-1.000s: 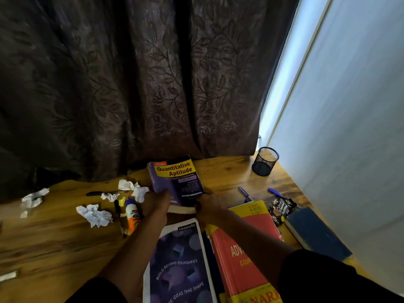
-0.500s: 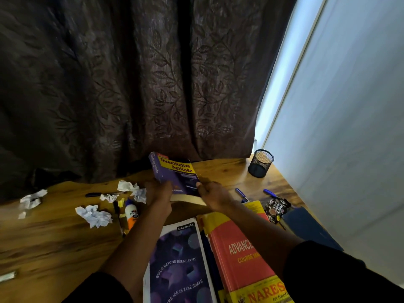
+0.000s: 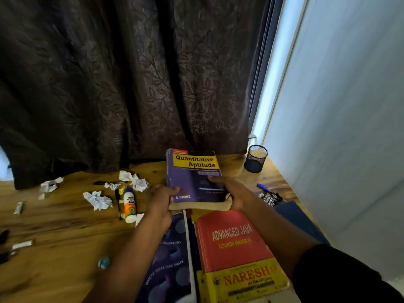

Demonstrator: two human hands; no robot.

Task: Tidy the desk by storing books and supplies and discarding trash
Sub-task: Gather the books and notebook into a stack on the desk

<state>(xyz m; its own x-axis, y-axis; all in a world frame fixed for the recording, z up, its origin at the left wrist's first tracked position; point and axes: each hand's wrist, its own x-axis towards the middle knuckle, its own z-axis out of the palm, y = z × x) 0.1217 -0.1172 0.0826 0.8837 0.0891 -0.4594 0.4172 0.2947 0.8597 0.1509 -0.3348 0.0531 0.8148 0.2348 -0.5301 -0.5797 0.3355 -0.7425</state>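
Both hands hold a thick purple book titled Quantitative Aptitude (image 3: 192, 173) above the wooden desk (image 3: 65, 232), cover facing me. My left hand (image 3: 160, 199) grips its lower left corner and my right hand (image 3: 232, 192) grips its lower right edge. Below it lie a red and yellow Advanced Java book (image 3: 234, 248) and a purple notebook (image 3: 170, 263). Crumpled white papers (image 3: 98, 200) lie on the desk to the left, beside a glue bottle (image 3: 129, 204) and a black pen (image 3: 118, 202).
A black mesh pen holder (image 3: 255, 158) stands at the back right corner. A blue pen (image 3: 263, 187), a dark wrapper (image 3: 270, 199) and a blue book (image 3: 299, 219) lie along the right wall. A dark curtain (image 3: 131, 84) hangs behind the desk. Small scraps dot the left edge.
The purple book has been lifted off the other books, tipped on edge half a second ago, and now faces me flat and higher. Both hands kept their hold.
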